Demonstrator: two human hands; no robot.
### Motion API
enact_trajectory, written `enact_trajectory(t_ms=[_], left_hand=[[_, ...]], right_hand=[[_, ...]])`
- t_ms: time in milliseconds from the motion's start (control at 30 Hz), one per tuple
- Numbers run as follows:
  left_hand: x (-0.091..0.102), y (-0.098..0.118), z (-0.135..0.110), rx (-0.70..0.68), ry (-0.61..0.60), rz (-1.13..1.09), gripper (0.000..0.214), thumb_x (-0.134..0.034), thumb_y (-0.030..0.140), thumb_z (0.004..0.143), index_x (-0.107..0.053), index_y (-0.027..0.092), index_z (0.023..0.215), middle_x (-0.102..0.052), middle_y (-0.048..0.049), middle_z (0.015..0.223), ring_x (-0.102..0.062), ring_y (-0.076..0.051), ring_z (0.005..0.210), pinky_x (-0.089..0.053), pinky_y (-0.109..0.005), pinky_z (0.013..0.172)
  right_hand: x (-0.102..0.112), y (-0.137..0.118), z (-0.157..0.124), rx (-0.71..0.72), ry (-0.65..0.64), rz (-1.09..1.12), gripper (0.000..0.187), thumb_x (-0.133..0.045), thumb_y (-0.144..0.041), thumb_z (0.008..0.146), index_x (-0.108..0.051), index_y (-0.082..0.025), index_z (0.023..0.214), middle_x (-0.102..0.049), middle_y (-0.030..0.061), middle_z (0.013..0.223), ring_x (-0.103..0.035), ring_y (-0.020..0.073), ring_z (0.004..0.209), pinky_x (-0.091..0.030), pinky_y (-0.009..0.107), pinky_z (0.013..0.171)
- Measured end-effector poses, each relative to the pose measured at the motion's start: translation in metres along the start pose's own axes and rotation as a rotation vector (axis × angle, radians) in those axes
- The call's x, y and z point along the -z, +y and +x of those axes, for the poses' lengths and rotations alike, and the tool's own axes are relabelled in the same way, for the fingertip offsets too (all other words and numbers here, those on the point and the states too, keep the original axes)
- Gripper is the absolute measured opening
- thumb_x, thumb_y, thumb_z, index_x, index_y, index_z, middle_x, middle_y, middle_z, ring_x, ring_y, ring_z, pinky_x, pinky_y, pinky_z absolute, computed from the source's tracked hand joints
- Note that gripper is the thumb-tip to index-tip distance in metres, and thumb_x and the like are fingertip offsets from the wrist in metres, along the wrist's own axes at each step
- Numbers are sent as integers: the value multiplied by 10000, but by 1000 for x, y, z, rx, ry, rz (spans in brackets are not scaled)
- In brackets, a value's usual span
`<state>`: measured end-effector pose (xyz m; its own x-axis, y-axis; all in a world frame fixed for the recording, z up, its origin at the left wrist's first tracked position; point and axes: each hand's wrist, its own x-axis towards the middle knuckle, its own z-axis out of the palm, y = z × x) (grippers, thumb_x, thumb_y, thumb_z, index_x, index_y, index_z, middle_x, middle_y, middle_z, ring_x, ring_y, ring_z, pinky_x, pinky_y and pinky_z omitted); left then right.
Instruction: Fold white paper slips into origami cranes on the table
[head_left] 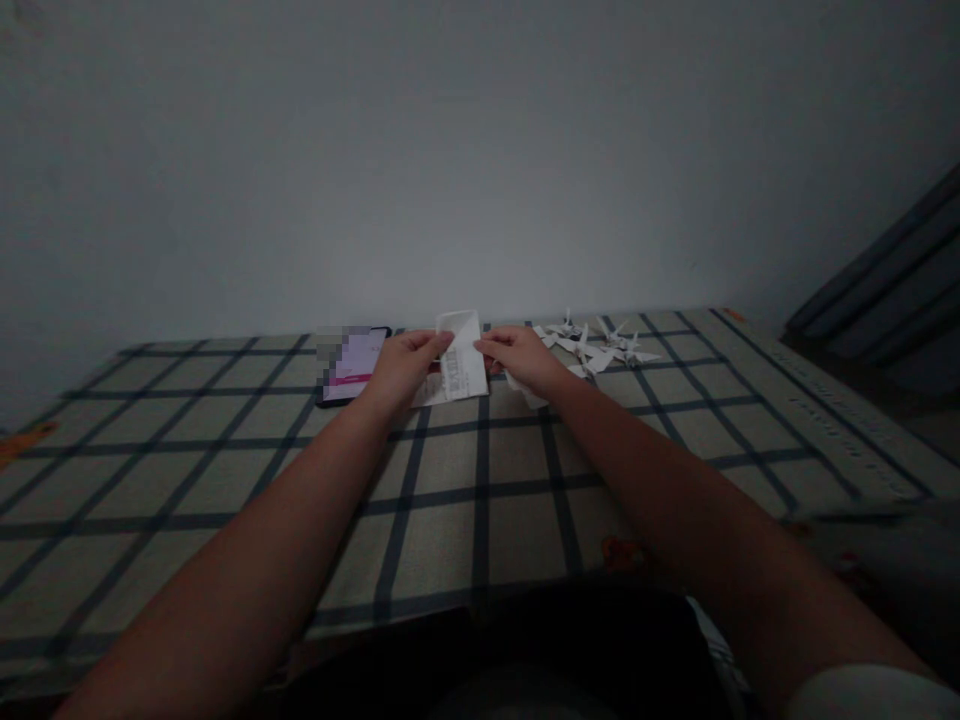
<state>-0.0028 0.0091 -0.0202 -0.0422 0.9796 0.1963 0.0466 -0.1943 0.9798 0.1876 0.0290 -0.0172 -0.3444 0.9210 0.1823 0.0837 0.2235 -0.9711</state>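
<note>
Between my two hands is a small white sheet of paper (466,330), held up off the table with a crease or fold near its top. My left hand (411,360) pinches its left edge, thumb on the front. At the right edge, my right hand (521,358) pinches it between thumb and fingers. Just below and behind lies a printed paper (466,378) with dark text, partly covered by the left hand. Several folded white paper cranes (583,345) sit to the right of my right hand. Another white paper piece (534,400) shows beneath that hand.
A tablet or large phone (352,370) with a lit, partly blurred screen lies left of my left hand. A checked cloth (450,500) covers the table, which meets a plain wall (480,160) at the back. Dark striped fabric (892,270) hangs at the right.
</note>
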Motion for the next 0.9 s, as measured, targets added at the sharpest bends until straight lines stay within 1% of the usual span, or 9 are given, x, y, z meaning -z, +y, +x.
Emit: enact_trajectory(t_ms=[67,200,300,467,633,900], left_hand=[[0,0,-1,1,-24,14,450,-824,575,638,-744,154,773,-747,-80,793,-664,-189,673,-543,-324,684],[-1,-1,-2,26,-78,37,436,-831,551,637,-761,149,790,-750,-91,814,-670,-196,699,-540,-325,686],[-1,-1,-2,33,-58,2,407,-833,523,641,-761,158,805,-747,-83,819,-672,-191,708,-541,-318,680],[-1,0,0,13,-15,-71,387,-840,505,649,-749,153,782,-739,-70,805,-667,-178,697,-559,-326,717],[-2,2,-2,37,-43,-128,387,-854,498,625,-741,151,753,-739,-71,781,-662,-175,672,-558,-323,707],[-3,2,-3,49,-73,-151,407,-842,518,646,-744,147,781,-743,-78,800,-663,-175,687,-542,-307,694]], right_hand=[[0,1,1,-1,-1,10,134,-632,-256,873,-652,-174,769,-625,3,702,-558,105,631,-479,236,606],[1,1,1,45,24,17,175,-633,-308,878,-653,-175,766,-630,1,720,-557,105,652,-488,232,615],[2,-1,0,37,18,11,171,-636,-276,870,-646,-175,732,-636,3,716,-550,102,642,-491,239,634],[0,-5,-3,25,-2,-11,204,-634,-272,869,-632,-169,693,-604,-2,660,-530,101,601,-467,249,615],[-1,-6,-3,26,-2,-26,219,-634,-303,867,-637,-164,698,-605,1,659,-519,105,597,-464,259,623],[-1,-10,-5,40,2,-26,203,-623,-286,863,-637,-156,707,-609,-1,655,-522,105,601,-455,252,615]])
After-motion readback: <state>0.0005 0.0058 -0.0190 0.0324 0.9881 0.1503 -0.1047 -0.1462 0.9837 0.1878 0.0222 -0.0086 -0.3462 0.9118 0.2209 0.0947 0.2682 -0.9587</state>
